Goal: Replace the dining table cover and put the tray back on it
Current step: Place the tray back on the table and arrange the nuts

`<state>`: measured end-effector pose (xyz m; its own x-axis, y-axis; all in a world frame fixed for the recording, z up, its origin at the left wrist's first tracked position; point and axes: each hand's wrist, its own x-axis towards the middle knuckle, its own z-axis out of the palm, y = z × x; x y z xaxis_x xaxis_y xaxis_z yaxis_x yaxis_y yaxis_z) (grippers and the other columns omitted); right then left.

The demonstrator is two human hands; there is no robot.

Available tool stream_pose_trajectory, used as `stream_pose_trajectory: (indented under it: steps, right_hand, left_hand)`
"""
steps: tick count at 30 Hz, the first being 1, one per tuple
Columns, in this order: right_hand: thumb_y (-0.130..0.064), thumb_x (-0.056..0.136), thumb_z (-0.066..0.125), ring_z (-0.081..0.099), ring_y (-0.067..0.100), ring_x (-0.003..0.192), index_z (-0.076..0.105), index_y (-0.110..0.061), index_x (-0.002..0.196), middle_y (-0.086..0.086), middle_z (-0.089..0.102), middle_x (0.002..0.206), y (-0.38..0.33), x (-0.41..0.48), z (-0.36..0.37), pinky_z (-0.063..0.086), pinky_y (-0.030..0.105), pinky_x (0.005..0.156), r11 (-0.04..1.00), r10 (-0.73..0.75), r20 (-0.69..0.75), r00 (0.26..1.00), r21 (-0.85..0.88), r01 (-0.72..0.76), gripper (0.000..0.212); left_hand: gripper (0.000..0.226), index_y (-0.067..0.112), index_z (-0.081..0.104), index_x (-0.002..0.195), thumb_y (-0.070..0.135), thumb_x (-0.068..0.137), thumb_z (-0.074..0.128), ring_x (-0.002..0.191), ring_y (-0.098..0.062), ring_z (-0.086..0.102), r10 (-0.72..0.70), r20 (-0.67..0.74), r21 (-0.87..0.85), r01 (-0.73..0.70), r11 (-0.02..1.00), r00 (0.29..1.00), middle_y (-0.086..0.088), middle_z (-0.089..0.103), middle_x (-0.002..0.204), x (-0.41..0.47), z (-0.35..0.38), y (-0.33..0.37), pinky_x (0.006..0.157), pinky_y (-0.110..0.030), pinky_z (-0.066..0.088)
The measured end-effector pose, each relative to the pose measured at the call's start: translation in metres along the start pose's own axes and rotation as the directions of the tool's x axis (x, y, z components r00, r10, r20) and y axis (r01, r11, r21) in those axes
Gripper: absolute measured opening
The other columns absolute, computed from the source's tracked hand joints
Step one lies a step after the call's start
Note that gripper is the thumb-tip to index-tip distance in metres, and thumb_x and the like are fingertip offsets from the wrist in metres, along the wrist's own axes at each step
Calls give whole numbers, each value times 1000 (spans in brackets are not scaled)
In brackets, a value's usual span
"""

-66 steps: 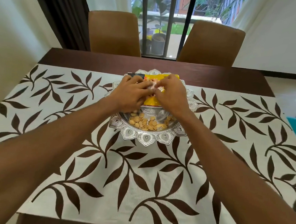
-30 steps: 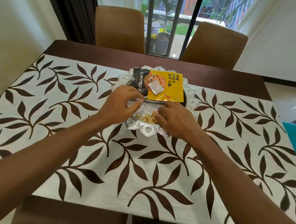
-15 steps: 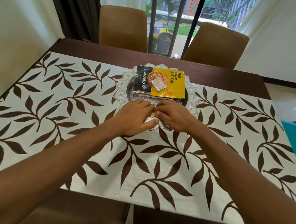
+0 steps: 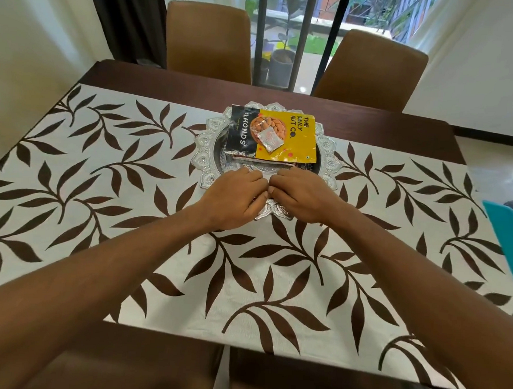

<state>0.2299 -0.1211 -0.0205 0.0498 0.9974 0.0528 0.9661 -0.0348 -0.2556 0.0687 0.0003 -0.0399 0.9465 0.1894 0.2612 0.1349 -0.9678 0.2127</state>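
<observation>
Since the leaf-print table cover (image 4: 127, 216) lies flat with the silver tray (image 4: 201, 156) on its far middle, the left hand (image 4: 231, 198) and right hand (image 4: 304, 198) curl together over the tray's near rim, seemingly settling it, though what they grasp is hidden.

The left hand (image 4: 234, 199) and the right hand (image 4: 303, 197) are both showing bare, with their backs and knuckles in plain sight. The knuckles are standing out as low ridges along the front of each hand. Just behind each hand a bare wrist is narrowing slightly, then widening into a long bare arm. The left forearm (image 4: 94, 274) and the right forearm (image 4: 409, 279) are looming broad and softly blurred farthest back from the hands.
</observation>
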Motion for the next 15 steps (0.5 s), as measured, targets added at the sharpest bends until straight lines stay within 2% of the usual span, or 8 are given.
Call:
stream_pose_trajectory:
  steps: [3,6,11,15]
  right_hand:
    - [-35,103,36,51,16,72,60,-16,89,-5,55,78,-2,5,-1,41,36,66,999,-14,35,999,34,13,33]
    - [-32,105,41,48,15,63,61,-15,83,-7,52,69,0,13,-2,32,32,58,998,50,98,994,24,-53,34]
    - [-31,101,48,42,14,51,58,-12,66,-1,50,57,4,20,-4,32,31,52,992,109,135,985,50,-117,42]
    - [-25,100,52,36,13,49,56,-8,62,1,46,53,8,25,-4,29,32,51,980,149,77,986,125,-158,41]
  left_hand:
    - [37,14,56,93,40,97,29,75,-19,46,-42,122,-28,46,999,992,1,48,83,9,-3,-4,68,-41,43]
    - [36,15,53,89,40,92,26,76,-19,46,-80,236,-39,92,995,969,2,46,82,18,-7,-7,69,-40,42]
    - [33,17,53,75,40,85,32,67,-20,52,-110,288,-75,136,988,951,-2,54,72,27,-10,-11,58,-32,34]
    - [33,26,46,63,39,93,38,56,-14,47,-123,323,-103,164,981,938,2,52,61,31,-14,-12,54,-29,34]
